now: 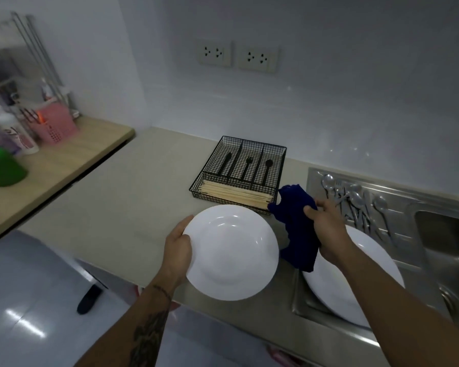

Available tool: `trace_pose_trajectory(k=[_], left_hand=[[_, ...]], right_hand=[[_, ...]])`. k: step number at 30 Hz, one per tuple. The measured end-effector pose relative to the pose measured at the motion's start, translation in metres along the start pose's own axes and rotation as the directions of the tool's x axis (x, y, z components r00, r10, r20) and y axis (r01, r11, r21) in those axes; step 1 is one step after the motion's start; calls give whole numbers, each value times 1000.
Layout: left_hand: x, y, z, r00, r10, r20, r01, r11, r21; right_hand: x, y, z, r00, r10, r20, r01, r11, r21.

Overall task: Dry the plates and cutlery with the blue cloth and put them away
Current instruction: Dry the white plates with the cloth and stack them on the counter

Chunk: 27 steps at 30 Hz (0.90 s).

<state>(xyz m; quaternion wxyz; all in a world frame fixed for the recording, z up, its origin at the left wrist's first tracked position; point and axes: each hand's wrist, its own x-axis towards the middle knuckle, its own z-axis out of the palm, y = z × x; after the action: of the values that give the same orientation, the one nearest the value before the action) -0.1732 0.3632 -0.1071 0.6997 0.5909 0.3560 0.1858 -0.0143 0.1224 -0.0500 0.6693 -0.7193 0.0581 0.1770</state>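
Observation:
My left hand (177, 247) grips the left rim of a white plate (233, 251), held above the counter's front edge. My right hand (326, 229) holds the dark blue cloth (296, 229), which hangs bunched beside the plate's right rim. A second white plate (366, 282) lies on the steel draining board, partly hidden by my right forearm. Several metal spoons and forks (355, 202) lie in a heap on the draining board behind it. A black wire cutlery tray (239, 173) stands on the counter with black cutlery and wooden chopsticks in it.
The steel sink basin (451, 255) is at the far right. A wooden shelf (56, 160) at the left carries bottles, a green container (3, 168) and a pink basket (55, 124). Two wall sockets (239, 56) sit above the beige counter (133, 197).

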Motion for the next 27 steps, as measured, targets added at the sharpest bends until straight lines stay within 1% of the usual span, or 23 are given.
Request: trace_pose_trajectory(k=[2, 5, 8, 13, 17, 20, 21, 22, 25, 26, 27], left_hand=[[3, -6, -2, 1000, -1, -3, 1, 1000, 4], [6, -12, -5, 1000, -4, -12, 4, 1000, 14], [9, -16, -7, 1000, 7, -16, -7, 1000, 19], [21, -24, -12, 1000, 30, -1, -30, 998, 55], [32, -25, -17, 1000, 20, -4, -19, 971, 240], [29, -16, -14, 999, 50, -5, -44, 908, 416], [29, -16, -14, 996, 86, -8, -73, 883, 464], [27, -14, -13, 988, 154, -7, -128, 844, 521], [29, -12, -3, 914, 405, 19, -316, 682, 660], [28, -9, 8, 894, 446, 30, -352, 661, 663], [25, -6, 24, 883, 468, 50, -388, 664, 639]], right_hand=[[0, 1, -3, 999, 50, 15, -52, 993, 106], [-3, 0, -8, 994, 102, 29, -106, 976, 188], [-4, -1, -13, 989, 141, 51, -149, 963, 225], [-7, -2, -22, 989, 136, 49, -144, 964, 225], [-8, -2, -32, 989, 142, 48, -149, 958, 245], [-9, -3, -44, 989, 139, 42, -145, 956, 255], [-10, -5, -50, 990, 134, 43, -141, 957, 254], [-11, -7, -57, 991, 126, 44, -133, 959, 250], [-13, -11, -84, 995, 100, 16, -101, 967, 233], [-13, -12, -93, 996, 94, -7, -90, 969, 229], [-13, -12, -103, 996, 89, -25, -82, 970, 228]])
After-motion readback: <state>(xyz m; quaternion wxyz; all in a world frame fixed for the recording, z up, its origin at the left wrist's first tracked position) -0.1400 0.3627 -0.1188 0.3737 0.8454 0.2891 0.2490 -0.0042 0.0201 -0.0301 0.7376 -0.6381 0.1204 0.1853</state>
